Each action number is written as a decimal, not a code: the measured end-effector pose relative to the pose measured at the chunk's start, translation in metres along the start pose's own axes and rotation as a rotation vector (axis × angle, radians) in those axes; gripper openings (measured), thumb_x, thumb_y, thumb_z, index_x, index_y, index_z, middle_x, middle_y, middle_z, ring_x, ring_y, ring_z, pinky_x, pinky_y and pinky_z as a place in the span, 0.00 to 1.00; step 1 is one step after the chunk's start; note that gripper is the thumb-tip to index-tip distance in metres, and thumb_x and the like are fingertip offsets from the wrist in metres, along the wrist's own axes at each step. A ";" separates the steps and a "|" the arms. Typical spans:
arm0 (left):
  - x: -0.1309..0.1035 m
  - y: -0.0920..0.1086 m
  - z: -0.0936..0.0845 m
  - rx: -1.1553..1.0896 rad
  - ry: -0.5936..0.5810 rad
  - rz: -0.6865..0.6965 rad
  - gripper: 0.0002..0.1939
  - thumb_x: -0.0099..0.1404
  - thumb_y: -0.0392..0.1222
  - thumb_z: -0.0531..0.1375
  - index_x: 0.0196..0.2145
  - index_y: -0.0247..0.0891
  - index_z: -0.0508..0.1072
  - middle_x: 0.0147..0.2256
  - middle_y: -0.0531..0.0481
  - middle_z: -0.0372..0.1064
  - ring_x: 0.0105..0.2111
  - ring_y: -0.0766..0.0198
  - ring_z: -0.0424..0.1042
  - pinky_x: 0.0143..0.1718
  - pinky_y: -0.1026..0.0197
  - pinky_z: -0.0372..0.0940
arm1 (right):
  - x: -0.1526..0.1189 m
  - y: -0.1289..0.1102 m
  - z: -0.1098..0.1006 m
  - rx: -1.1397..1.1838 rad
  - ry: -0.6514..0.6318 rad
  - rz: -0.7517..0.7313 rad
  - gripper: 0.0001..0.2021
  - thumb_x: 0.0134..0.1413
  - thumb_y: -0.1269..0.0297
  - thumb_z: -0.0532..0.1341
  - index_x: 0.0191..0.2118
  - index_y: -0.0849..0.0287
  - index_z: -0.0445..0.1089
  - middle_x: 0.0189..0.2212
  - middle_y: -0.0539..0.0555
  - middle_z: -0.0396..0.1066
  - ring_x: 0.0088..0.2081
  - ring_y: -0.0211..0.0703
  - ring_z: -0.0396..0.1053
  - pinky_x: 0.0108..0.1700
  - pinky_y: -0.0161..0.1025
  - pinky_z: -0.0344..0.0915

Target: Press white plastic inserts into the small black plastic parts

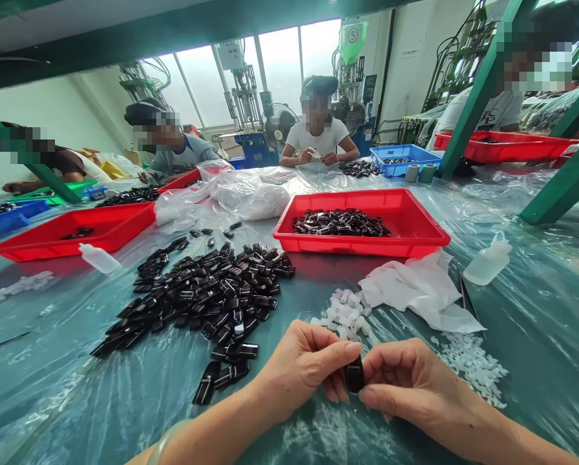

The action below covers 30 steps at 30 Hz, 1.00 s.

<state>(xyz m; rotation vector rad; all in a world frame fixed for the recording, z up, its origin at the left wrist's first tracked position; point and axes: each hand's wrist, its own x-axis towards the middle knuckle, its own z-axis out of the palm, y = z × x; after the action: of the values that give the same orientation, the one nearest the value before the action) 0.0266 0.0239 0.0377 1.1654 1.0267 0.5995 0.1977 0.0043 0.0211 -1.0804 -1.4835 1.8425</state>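
A small black glossy piece (354, 376) is held upright between my two hands, low in the head view. My left hand (306, 365) pinches it from the left, thumb near its top edge. From the right, the closed fingers of my right hand (408, 381) grip its lower edge. Many similar black pieces (212, 290) lie in a heap to the left. Just beyond my hands is a pile of white translucent pieces (346, 313). Smaller white bits (473, 365) are spread to the right of my right hand.
A red tray (362, 244) with black pieces stands ahead, another red tray (119, 223) at left. White cloth (415, 290) and a squeeze bottle (488, 261) lie at right. Green posts (488, 90) rise at right. Several people sit around the plastic-covered table (100, 387).
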 end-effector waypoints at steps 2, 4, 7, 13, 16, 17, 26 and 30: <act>-0.001 0.000 0.000 0.004 0.003 -0.003 0.20 0.54 0.52 0.60 0.18 0.30 0.70 0.15 0.50 0.65 0.15 0.71 0.62 0.16 0.70 0.57 | 0.000 0.000 0.000 -0.007 -0.007 0.002 0.05 0.46 0.68 0.60 0.29 0.64 0.70 0.20 0.47 0.59 0.22 0.31 0.51 0.24 0.32 0.48; -0.001 -0.001 0.000 0.005 0.009 -0.010 0.20 0.54 0.52 0.59 0.17 0.31 0.70 0.15 0.50 0.65 0.14 0.71 0.62 0.16 0.70 0.57 | -0.001 -0.001 0.000 0.000 -0.019 0.004 0.05 0.46 0.68 0.60 0.29 0.64 0.70 0.20 0.47 0.60 0.22 0.30 0.51 0.24 0.31 0.48; 0.000 -0.001 0.000 0.007 0.011 -0.013 0.20 0.54 0.52 0.60 0.17 0.31 0.70 0.15 0.50 0.65 0.14 0.71 0.62 0.16 0.70 0.57 | -0.001 0.000 0.000 0.012 -0.034 -0.006 0.04 0.46 0.69 0.60 0.29 0.64 0.70 0.21 0.47 0.61 0.23 0.31 0.52 0.25 0.31 0.49; 0.003 -0.002 -0.001 0.010 0.018 -0.014 0.20 0.53 0.53 0.60 0.17 0.31 0.70 0.14 0.51 0.64 0.14 0.71 0.62 0.16 0.70 0.57 | 0.000 0.000 -0.001 0.007 -0.053 -0.012 0.04 0.47 0.70 0.59 0.30 0.64 0.70 0.20 0.46 0.59 0.22 0.30 0.50 0.24 0.31 0.47; 0.002 -0.002 -0.001 0.013 0.021 -0.015 0.20 0.53 0.53 0.60 0.17 0.31 0.70 0.14 0.50 0.64 0.14 0.71 0.62 0.16 0.70 0.57 | -0.001 0.000 -0.001 0.000 -0.061 -0.023 0.05 0.47 0.71 0.59 0.32 0.64 0.71 0.22 0.47 0.62 0.23 0.30 0.51 0.25 0.31 0.47; 0.002 -0.002 0.000 0.012 0.021 -0.014 0.20 0.53 0.53 0.60 0.17 0.31 0.70 0.14 0.50 0.64 0.14 0.71 0.62 0.16 0.70 0.57 | -0.001 0.000 -0.002 -0.004 -0.061 -0.027 0.05 0.47 0.71 0.59 0.32 0.64 0.71 0.23 0.48 0.62 0.24 0.30 0.52 0.25 0.31 0.48; 0.001 -0.001 -0.001 0.016 0.018 -0.011 0.20 0.54 0.52 0.60 0.17 0.31 0.70 0.14 0.50 0.64 0.14 0.71 0.62 0.16 0.70 0.57 | -0.001 -0.002 -0.002 -0.065 -0.059 -0.021 0.04 0.47 0.71 0.58 0.31 0.63 0.69 0.22 0.47 0.61 0.24 0.32 0.51 0.26 0.32 0.48; 0.001 -0.002 0.000 0.013 0.014 -0.009 0.20 0.53 0.52 0.60 0.17 0.31 0.71 0.15 0.50 0.65 0.15 0.71 0.62 0.16 0.70 0.58 | -0.002 -0.001 -0.003 -0.103 -0.055 -0.032 0.05 0.48 0.71 0.57 0.32 0.62 0.70 0.24 0.48 0.63 0.25 0.33 0.53 0.27 0.32 0.50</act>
<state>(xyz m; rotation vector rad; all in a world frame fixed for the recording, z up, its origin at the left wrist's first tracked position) 0.0267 0.0243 0.0353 1.1692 1.0481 0.5955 0.2015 0.0046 0.0224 -1.0544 -1.6345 1.8039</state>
